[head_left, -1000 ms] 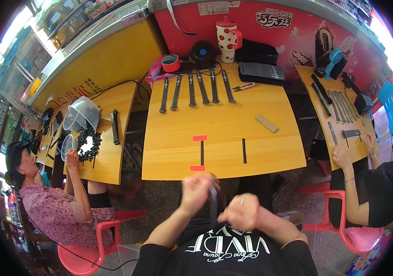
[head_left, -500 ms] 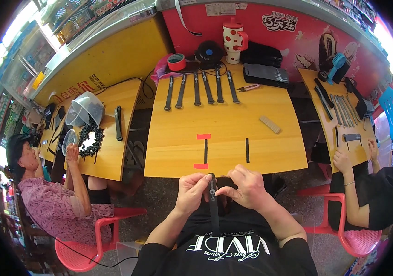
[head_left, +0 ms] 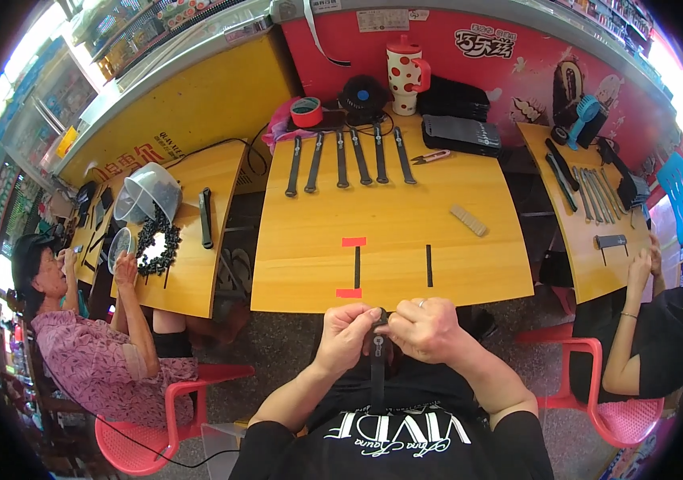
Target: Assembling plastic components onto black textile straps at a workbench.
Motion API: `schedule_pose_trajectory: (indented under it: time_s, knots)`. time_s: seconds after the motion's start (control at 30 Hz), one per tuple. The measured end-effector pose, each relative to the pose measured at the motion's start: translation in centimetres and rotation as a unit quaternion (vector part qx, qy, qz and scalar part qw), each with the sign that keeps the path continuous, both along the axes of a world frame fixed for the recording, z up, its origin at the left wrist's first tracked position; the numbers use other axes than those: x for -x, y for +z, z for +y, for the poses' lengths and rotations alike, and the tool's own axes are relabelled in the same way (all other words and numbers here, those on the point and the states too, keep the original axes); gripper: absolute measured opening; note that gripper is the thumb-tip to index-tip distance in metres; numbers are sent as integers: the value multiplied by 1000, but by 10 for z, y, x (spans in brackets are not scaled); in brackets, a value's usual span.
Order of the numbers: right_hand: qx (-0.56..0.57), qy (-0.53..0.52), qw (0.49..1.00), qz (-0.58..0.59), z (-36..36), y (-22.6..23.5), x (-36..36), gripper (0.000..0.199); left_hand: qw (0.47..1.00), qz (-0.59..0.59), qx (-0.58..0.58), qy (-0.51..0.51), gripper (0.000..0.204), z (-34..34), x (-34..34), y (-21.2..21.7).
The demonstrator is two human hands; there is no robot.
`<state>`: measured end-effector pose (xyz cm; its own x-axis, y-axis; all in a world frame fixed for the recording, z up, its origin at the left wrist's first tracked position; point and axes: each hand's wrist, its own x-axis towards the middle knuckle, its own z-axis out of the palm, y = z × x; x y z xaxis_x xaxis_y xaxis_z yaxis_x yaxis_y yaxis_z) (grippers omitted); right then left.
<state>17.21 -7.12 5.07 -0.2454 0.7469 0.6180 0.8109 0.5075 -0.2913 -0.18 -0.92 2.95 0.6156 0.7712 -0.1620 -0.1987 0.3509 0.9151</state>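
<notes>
Just past the near table edge, a black strap point(head_left: 377, 380) hangs down in front of my shirt. My left hand point(head_left: 343, 334) pinches its top end between thumb and fingers. My right hand point(head_left: 425, 330) is closed at the same end, its fingers curled and touching the left fingertips. Whether a small part sits between them is hidden. On the table ahead, several similar black straps point(head_left: 342, 160) lie side by side. Nearer lie two red tape pieces point(head_left: 354, 242) at the ends of a black strip point(head_left: 357, 266), with another black strip point(head_left: 429, 266) to the right.
Pink-handled thread snips point(head_left: 431, 157), a beige ribbed block point(head_left: 468, 221) and stacked black packages point(head_left: 461, 134) lie on the table. Behind stand a dotted tumbler point(head_left: 404, 80), a fan point(head_left: 363, 94) and a tape roll point(head_left: 306, 112). People sit at side tables; small black parts point(head_left: 157, 248) are left.
My right hand has closed in on the strap's top end, its thumb no longer stretched along the strap. My left hand shifted slightly right. The right-hand person's hands moved closer together.
</notes>
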Motion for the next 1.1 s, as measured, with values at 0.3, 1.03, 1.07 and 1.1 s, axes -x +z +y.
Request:
schedule_pose_trajectory:
  time_s: [0.3, 1.03, 1.07, 1.1]
  knots:
    - [-47, 112, 984, 128, -11, 7, 34, 31, 980, -9, -8, 201, 23, 36, 7, -14]
    - [-82, 169, 981, 49, -6, 7, 30, 41, 972, 0, 5, 236, 29, 31, -1, -21]
    - [-69, 198, 975, 74, -14, 10, 34, 42, 961, -5, -38, 274, 31, 44, 10, -26]
    - [-56, 223, 969, 96, -20, 12, 35, 42, 949, -12, -82, 306, 34, 63, 20, -33]
